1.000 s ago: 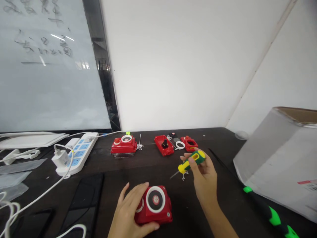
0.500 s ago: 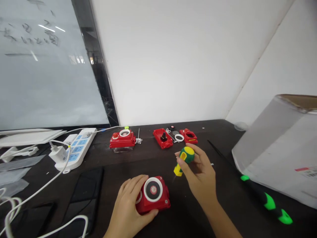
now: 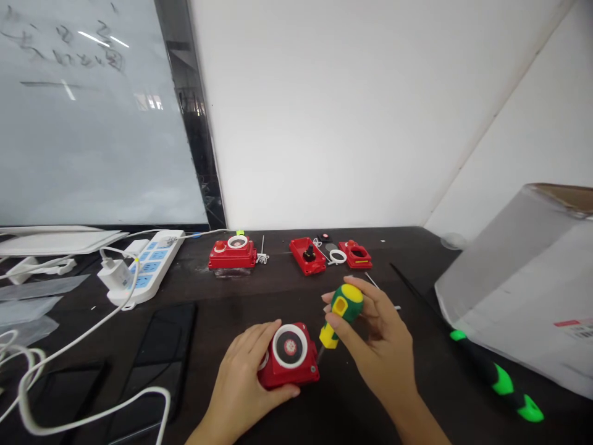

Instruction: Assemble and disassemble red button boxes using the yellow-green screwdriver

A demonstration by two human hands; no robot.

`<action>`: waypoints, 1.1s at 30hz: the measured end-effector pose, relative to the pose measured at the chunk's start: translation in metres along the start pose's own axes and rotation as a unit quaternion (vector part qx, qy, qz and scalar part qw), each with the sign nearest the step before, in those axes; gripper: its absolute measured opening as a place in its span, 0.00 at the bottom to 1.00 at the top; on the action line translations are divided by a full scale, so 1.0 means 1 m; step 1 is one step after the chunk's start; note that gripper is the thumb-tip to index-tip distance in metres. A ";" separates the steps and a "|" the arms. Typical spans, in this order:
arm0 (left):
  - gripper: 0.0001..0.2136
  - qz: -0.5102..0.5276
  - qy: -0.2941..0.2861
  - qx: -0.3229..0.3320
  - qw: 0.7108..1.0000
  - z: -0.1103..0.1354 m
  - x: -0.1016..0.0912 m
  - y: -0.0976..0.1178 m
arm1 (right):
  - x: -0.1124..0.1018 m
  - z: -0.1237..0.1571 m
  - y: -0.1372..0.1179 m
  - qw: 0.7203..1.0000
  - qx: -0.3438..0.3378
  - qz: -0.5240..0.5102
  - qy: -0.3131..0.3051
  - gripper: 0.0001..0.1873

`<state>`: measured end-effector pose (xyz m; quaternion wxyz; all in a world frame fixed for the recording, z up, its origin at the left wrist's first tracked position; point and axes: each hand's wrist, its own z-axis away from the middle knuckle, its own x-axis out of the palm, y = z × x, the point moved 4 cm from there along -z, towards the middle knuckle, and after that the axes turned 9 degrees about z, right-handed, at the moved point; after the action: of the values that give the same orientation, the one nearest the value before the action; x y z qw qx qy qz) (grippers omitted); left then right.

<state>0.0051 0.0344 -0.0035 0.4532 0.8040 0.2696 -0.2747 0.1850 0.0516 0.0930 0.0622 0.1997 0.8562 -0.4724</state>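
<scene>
Currently we count two hands, both occupied. Our left hand [image 3: 243, 371] grips a red box [image 3: 299, 371] at the near middle of the table [image 3: 259, 300], with a white ring and dark disc facing up. Our right hand [image 3: 382, 337] grasps one green-and-yellow screwdriver [image 3: 346, 309], tilted, its tip pointing down just beside the box's right side; we cannot tell whether the two touch.

Toward the wall we count one more closed red box [image 3: 231, 261], one open red tray [image 3: 303, 264] and one red cover [image 3: 359, 261] with a round opening. A loose white ring [image 3: 338, 262] lies between tray and cover. Inside the tray stands one black part [image 3: 309, 252].

At our right, one white carton [image 3: 504, 272] is open at the top, and we cannot see what it holds. Near it lies one black-and-green tool [image 3: 503, 378]. At our left we count one power strip [image 3: 154, 262], two flat black devices [image 3: 160, 346] and three plastic bags [image 3: 41, 288].
</scene>
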 end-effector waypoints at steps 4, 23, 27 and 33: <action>0.36 0.015 0.000 -0.005 1.000 -0.001 -0.001 0.002 | 0.002 0.001 -0.001 1.000 0.008 0.001 -0.007 0.20; 0.36 0.054 -0.002 -0.036 0.998 -0.001 -0.004 0.005 | 0.000 0.009 -0.017 0.948 -0.195 0.244 0.059 0.23; 0.36 0.057 0.001 -0.034 0.998 -0.002 -0.004 0.007 | 0.004 0.008 -0.012 0.965 -0.149 0.217 0.011 0.27; 0.34 0.045 0.006 -0.019 0.999 -0.003 -0.006 0.007 | 0.001 0.006 0.003 0.990 -0.100 0.094 -0.039 0.24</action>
<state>0.0068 0.0329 0.0062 0.4789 0.8080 0.2414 -0.2438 0.1842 0.0480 0.0869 0.1588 0.2533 0.8736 -0.3841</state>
